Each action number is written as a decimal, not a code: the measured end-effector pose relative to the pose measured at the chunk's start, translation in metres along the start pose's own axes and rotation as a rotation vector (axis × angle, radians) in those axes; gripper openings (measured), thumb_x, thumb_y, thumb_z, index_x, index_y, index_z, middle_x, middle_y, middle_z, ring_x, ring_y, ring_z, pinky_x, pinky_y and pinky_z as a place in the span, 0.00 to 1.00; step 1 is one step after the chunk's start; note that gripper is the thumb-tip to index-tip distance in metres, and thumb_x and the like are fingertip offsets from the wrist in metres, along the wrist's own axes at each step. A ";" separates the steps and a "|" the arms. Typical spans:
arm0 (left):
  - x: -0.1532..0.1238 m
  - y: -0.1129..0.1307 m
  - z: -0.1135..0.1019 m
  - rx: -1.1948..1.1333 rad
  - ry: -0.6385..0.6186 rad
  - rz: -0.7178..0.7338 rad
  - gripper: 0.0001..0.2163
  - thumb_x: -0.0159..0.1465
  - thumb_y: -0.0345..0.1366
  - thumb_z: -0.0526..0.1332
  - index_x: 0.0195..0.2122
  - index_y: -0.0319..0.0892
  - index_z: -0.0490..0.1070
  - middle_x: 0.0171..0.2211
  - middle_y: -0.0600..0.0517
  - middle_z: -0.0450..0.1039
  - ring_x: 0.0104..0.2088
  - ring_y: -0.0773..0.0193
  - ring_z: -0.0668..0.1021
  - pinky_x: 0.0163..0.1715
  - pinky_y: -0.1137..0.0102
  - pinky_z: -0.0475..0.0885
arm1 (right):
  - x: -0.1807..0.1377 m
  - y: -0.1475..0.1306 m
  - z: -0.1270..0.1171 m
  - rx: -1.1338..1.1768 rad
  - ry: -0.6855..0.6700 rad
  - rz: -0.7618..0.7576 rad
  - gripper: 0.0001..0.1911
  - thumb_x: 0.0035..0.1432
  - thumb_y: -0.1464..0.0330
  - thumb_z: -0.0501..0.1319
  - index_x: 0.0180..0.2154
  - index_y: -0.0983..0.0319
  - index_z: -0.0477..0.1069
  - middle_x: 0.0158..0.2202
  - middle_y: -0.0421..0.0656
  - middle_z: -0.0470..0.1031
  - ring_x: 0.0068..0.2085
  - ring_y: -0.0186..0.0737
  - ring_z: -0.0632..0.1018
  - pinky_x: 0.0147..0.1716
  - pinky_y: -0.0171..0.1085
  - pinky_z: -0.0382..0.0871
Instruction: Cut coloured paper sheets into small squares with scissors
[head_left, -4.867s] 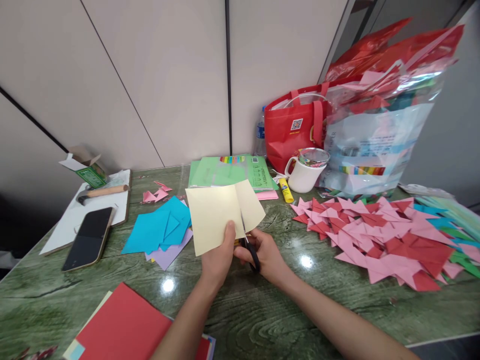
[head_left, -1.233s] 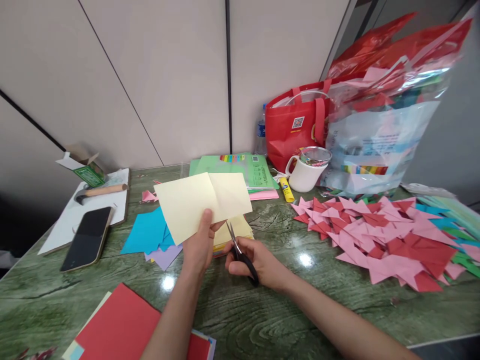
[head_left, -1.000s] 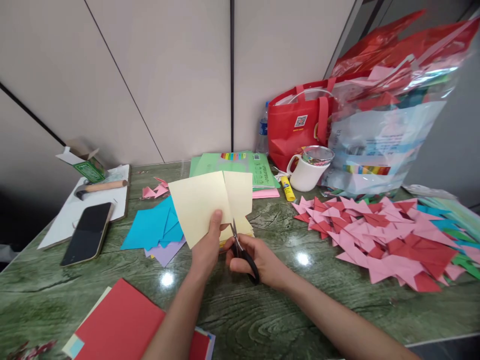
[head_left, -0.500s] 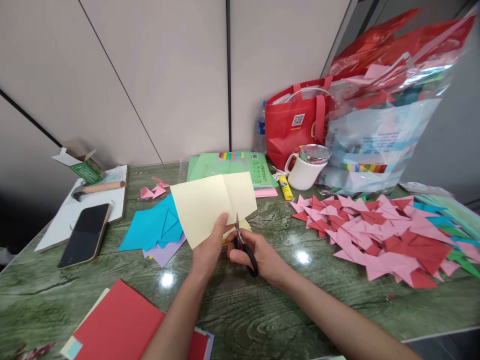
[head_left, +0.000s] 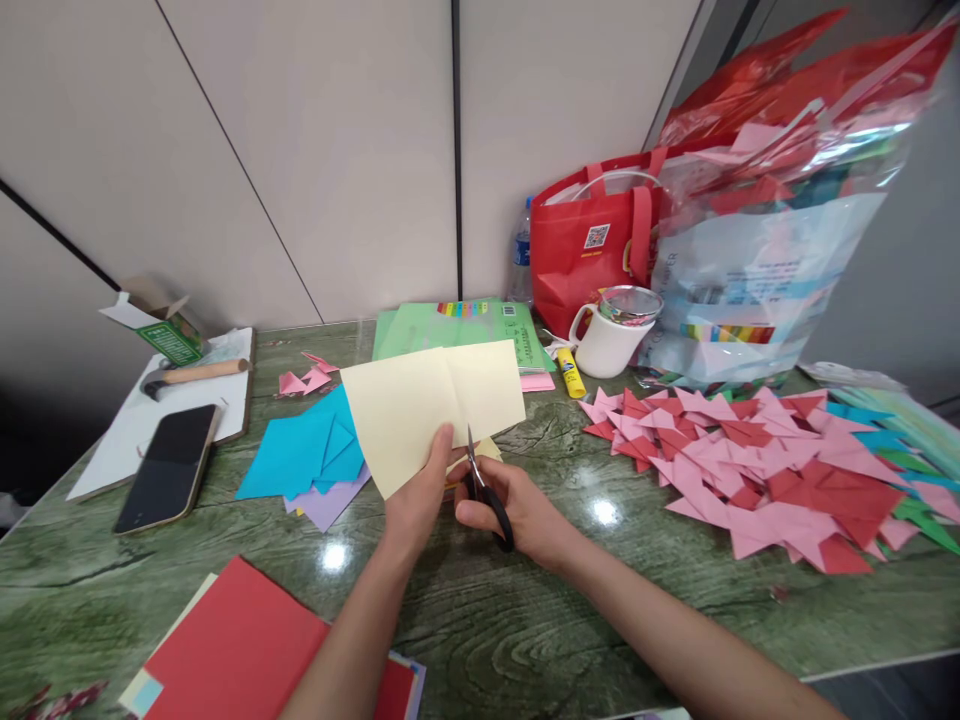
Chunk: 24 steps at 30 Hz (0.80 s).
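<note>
My left hand (head_left: 424, 480) is closed on a pale yellow sheet of paper (head_left: 397, 410), its thumb lying on the near face. A crease runs down the sheet near its middle. My right hand (head_left: 517, 505) grips black-handled scissors (head_left: 499, 515), fingers in the loops. The blades point up and away, at the sheet's lower edge close to the crease, and look nearly closed. Behind the hands, a smaller yellow piece (head_left: 489, 450) shows partly. Left of the sheet lie blue paper squares (head_left: 292, 455) over purple paper (head_left: 328, 505).
Pink and red folded pieces (head_left: 757, 460) spread over the right. A white mug (head_left: 611, 345), glue stick (head_left: 571, 375), red bag (head_left: 577, 260) and clear plastic bag (head_left: 765, 270) stand behind. A phone (head_left: 169, 465), hammer (head_left: 199, 373) and red paper stack (head_left: 232, 640) are left; green packs (head_left: 457, 330) lie behind.
The right part of the yellow sheet has swung slightly outward and looks flatter. The scissors have shifted a little left, with their blades closer together. My left hand has hardly moved.
</note>
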<state>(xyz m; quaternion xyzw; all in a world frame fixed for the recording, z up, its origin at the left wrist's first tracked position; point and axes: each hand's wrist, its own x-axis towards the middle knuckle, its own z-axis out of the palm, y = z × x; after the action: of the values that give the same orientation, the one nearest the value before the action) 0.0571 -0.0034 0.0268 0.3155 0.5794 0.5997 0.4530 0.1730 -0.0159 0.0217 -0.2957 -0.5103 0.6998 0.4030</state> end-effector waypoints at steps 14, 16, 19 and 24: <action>0.002 0.000 -0.004 0.212 0.069 0.074 0.20 0.48 0.44 0.64 0.42 0.42 0.71 0.46 0.46 0.71 0.49 0.55 0.70 0.54 0.62 0.59 | 0.001 0.004 -0.002 0.016 0.001 0.006 0.23 0.35 0.59 0.70 0.32 0.62 0.64 0.24 0.35 0.64 0.25 0.30 0.64 0.26 0.32 0.58; 0.001 0.002 -0.003 0.261 0.072 0.079 0.22 0.49 0.46 0.63 0.44 0.42 0.70 0.48 0.46 0.69 0.50 0.55 0.70 0.55 0.61 0.56 | 0.001 0.004 -0.002 -0.001 0.009 -0.007 0.23 0.35 0.59 0.69 0.32 0.62 0.65 0.24 0.35 0.63 0.25 0.31 0.64 0.26 0.32 0.58; 0.000 0.004 -0.002 0.259 0.072 0.065 0.22 0.49 0.47 0.63 0.43 0.41 0.71 0.48 0.45 0.69 0.51 0.54 0.69 0.55 0.61 0.55 | 0.000 0.003 -0.002 -0.031 0.013 -0.017 0.22 0.37 0.58 0.69 0.33 0.62 0.66 0.24 0.35 0.63 0.25 0.31 0.65 0.26 0.32 0.59; -0.002 0.007 -0.001 0.226 0.095 0.053 0.20 0.48 0.45 0.64 0.41 0.42 0.72 0.47 0.46 0.70 0.50 0.55 0.70 0.56 0.62 0.54 | 0.001 0.003 -0.002 -0.034 0.016 -0.012 0.24 0.34 0.58 0.69 0.33 0.62 0.66 0.23 0.35 0.63 0.25 0.31 0.65 0.25 0.32 0.59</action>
<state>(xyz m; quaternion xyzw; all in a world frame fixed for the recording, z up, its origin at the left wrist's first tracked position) 0.0559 -0.0048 0.0338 0.3509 0.6557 0.5565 0.3704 0.1735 -0.0148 0.0183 -0.3051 -0.5207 0.6860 0.4063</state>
